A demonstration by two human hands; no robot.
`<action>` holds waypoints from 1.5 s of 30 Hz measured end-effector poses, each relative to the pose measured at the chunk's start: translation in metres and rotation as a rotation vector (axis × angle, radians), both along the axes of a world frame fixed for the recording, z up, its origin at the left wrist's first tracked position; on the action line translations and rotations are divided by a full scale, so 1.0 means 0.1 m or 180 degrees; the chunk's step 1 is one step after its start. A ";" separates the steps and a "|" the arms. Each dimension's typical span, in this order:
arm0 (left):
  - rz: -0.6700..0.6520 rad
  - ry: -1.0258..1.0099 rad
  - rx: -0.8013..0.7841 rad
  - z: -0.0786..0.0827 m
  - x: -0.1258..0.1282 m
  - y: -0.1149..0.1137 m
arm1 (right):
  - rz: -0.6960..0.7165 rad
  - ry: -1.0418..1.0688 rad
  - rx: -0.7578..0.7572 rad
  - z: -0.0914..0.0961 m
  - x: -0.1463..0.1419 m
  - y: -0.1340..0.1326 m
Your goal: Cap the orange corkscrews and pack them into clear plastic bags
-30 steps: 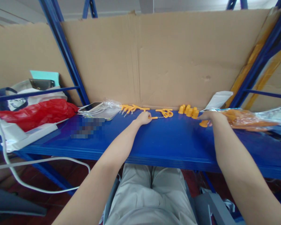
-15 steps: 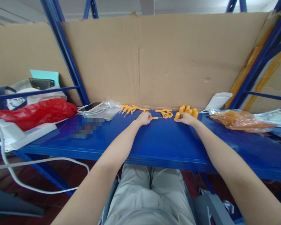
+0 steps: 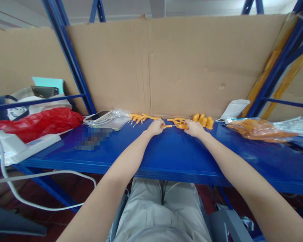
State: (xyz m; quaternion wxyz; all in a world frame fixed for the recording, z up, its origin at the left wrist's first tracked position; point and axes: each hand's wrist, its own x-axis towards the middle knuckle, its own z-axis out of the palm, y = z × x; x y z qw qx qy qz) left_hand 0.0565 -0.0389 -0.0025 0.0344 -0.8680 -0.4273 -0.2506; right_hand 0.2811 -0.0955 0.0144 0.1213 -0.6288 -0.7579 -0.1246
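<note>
My left hand is closed on a corkscrew with a yellow shaft. Its metal spiral points right. My right hand pinches a yellow plastic sleeve, held close to the spiral's tip; whether the two touch I cannot tell. Behind them lie more yellow corkscrew parts, partly covered by the sleeve and fingers. Several corkscrews with bare metal spirals rest in a row beyond my left hand. To the right of my right hand stand several yellow sleeves.
A cardboard sheet backs the blue table. On the left are a phone on clear plastic, a blurred-out item, a red bag and a white power strip. Orange items in plastic bags lie right.
My right hand has moved left from the group of sleeves, taking one sleeve with it to the corkscrew tip. My left hand has stayed nearly in place, holding the corkscrew.
</note>
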 end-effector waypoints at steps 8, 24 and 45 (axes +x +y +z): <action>0.0227 0.0065 -0.0071 0.00 -0.03 -0.01 | -0.0140 0.0393 -0.0150 -0.03 0.08 0.06; 0.0125 0.0349 0.0102 0.02 0.00 -0.05 | 0.0483 0.0143 0.0292 -0.12 0.10 0.12; -0.0083 0.0139 0.0010 0.07 0.01 -0.12 | 0.1352 0.1096 0.0314 -0.19 -0.02 0.20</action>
